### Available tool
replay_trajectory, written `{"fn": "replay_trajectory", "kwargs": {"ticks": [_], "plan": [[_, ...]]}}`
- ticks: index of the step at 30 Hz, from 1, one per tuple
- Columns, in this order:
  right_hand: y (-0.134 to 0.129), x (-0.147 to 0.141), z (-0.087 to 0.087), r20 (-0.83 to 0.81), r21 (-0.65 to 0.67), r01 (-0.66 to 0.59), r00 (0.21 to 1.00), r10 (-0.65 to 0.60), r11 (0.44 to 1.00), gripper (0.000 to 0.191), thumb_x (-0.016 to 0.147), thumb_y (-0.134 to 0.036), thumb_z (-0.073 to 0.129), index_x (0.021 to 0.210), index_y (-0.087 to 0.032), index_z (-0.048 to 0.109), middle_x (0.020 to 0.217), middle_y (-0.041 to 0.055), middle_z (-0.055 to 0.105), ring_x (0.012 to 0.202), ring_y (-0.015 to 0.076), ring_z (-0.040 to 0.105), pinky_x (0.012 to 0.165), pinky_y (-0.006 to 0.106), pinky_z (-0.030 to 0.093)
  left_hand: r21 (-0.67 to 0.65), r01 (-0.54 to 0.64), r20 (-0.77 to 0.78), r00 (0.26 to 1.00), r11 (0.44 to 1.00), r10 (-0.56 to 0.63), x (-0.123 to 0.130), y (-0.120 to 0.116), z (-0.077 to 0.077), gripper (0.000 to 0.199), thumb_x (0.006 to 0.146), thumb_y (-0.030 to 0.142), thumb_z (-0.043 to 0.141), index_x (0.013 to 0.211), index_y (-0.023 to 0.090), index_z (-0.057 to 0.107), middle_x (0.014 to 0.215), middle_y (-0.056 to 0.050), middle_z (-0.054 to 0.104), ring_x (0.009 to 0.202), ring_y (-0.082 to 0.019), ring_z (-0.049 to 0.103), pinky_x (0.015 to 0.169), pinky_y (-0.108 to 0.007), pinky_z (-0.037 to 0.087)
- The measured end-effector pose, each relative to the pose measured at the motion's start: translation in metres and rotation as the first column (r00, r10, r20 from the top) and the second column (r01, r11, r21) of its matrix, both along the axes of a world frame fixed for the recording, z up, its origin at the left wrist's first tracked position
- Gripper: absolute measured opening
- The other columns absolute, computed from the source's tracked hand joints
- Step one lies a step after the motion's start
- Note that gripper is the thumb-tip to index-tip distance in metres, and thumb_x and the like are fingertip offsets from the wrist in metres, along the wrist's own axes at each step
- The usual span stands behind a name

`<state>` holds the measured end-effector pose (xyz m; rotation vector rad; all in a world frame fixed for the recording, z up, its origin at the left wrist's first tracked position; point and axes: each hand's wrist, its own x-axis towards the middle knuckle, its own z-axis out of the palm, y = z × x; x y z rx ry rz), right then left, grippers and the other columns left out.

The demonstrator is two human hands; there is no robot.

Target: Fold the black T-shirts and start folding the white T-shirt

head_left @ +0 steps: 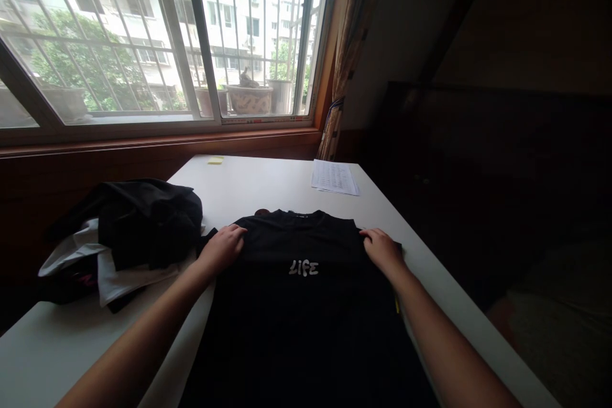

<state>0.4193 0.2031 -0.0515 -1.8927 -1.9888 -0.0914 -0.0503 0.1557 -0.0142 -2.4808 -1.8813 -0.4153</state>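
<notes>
A black T-shirt (301, 319) with white "LIFE" lettering lies spread on the white table, its neckline toward the window. At its left shoulder seam my left hand (225, 247) is closed, the fingers pinching the cloth. My right hand (382, 248) grips the opposite shoulder near the sleeve in the same way. Both thumbs and parts of the fingers are hidden by the hands themselves. The lower part of the shirt runs out of view toward me.
A heap of black and white clothes (143, 223) rests on the table's (258, 182) left side. Printed sheets (335, 177) and a yellow sticky note (215, 160) lie at the far end. A brown round object (261, 212) shows behind the collar. A barred window and curtain (342, 57) stand beyond.
</notes>
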Motion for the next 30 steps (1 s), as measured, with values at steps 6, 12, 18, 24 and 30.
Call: {"fn": "replay_trajectory", "kwargs": {"ticks": [6,12,18,24,30], "plan": [[0.01,-0.015,-0.026,0.043,0.058,0.034,0.998,-0.036,0.998,0.038,0.093,-0.015,0.042,0.123,-0.013,0.065,0.124,0.0153,0.064,0.114,0.0276,0.058,0.102,0.038,0.043,0.0,-0.152,-0.057,0.987,0.988,0.152,0.01,0.02,-0.033,0.052,0.102,0.038,0.038,0.147,0.011,0.048,0.156,-0.017,0.043,0.146,-0.033,0.035,0.118,-0.051,0.029],[-0.008,0.024,-0.035,0.05,0.105,0.077,0.995,-0.083,0.991,0.036,0.095,-0.024,0.042,0.125,-0.015,0.059,0.13,0.0148,0.06,0.122,0.0288,0.053,0.106,0.042,0.042,-0.046,-0.252,-0.172,0.955,0.967,0.241,-0.02,0.015,-0.047,0.058,0.104,0.043,0.03,0.155,0.016,0.036,0.163,-0.011,0.029,0.152,-0.03,0.022,0.121,-0.055,0.017],[-0.019,0.043,-0.041,0.056,0.117,0.109,0.992,-0.116,0.987,0.038,0.097,-0.027,0.038,0.127,-0.013,0.055,0.133,0.0167,0.059,0.126,0.0287,0.052,0.109,0.045,0.041,-0.009,-0.324,-0.191,0.929,0.946,0.316,-0.023,0.004,-0.051,0.061,0.103,0.044,0.029,0.154,0.011,0.037,0.163,-0.015,0.028,0.151,-0.033,0.023,0.121,-0.057,0.018],[-0.028,0.046,-0.044,0.106,0.037,0.149,0.983,-0.152,0.988,0.045,0.096,-0.03,0.036,0.131,-0.009,0.053,0.142,0.0212,0.053,0.137,0.0294,0.046,0.115,0.045,0.035,-0.023,-0.356,-0.139,0.926,0.934,0.35,-0.018,-0.003,-0.048,0.06,0.103,0.043,0.03,0.153,0.013,0.039,0.162,-0.017,0.029,0.15,-0.034,0.026,0.117,-0.058,0.027],[-0.031,0.039,-0.029,0.156,-0.059,0.187,0.972,-0.176,0.981,0.05,0.094,-0.028,0.034,0.135,-0.007,0.055,0.152,0.0215,0.044,0.144,0.0348,0.035,0.116,0.052,0.03,0.044,-0.243,-0.177,0.953,0.969,0.247,-0.015,0.002,-0.03,0.055,0.099,0.03,0.04,0.15,0.01,0.043,0.162,-0.017,0.031,0.151,-0.036,0.023,0.119,-0.057,0.023]]}}
